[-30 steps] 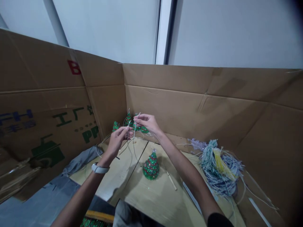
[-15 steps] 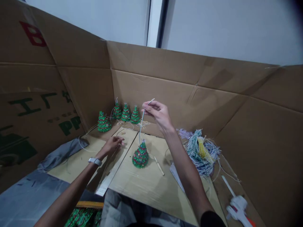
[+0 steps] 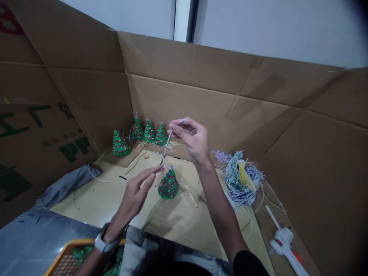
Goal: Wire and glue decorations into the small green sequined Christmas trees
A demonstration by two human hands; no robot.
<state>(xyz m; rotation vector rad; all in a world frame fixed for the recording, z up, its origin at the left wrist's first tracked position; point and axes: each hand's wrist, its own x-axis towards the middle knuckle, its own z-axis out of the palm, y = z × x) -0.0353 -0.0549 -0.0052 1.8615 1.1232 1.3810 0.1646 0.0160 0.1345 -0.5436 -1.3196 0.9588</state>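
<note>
My right hand (image 3: 196, 138) is raised over the table, thumb and fingers pinched on a thin pale cord (image 3: 165, 150). A short length of the cord sticks out beyond the fingers, and the rest drops toward a small green tinsel Christmas tree (image 3: 169, 187). This tree stands upright, with red garland around it and a light tip. My left hand (image 3: 135, 193), with a watch on the wrist, is just left of the tree. Its fingers are stretched out and the tips are at the cord; whether they touch it I cannot tell. A thin-tipped tool with a pale handle (image 3: 192, 197) lies right of the tree.
Several similar trees (image 3: 148, 132) stand in the back left corner beside loose cords. A bundle of blue-white cord (image 3: 241, 182) lies at the right, with a white glue gun (image 3: 283, 241) nearer. Cardboard walls (image 3: 184, 88) enclose the table. An orange basket (image 3: 64, 258) holds green tinsel pieces.
My left hand has moved right, up to the cord beside the tree, and its fingers have straightened. My right hand still pinches the cord. The camera view has shifted slightly.
</note>
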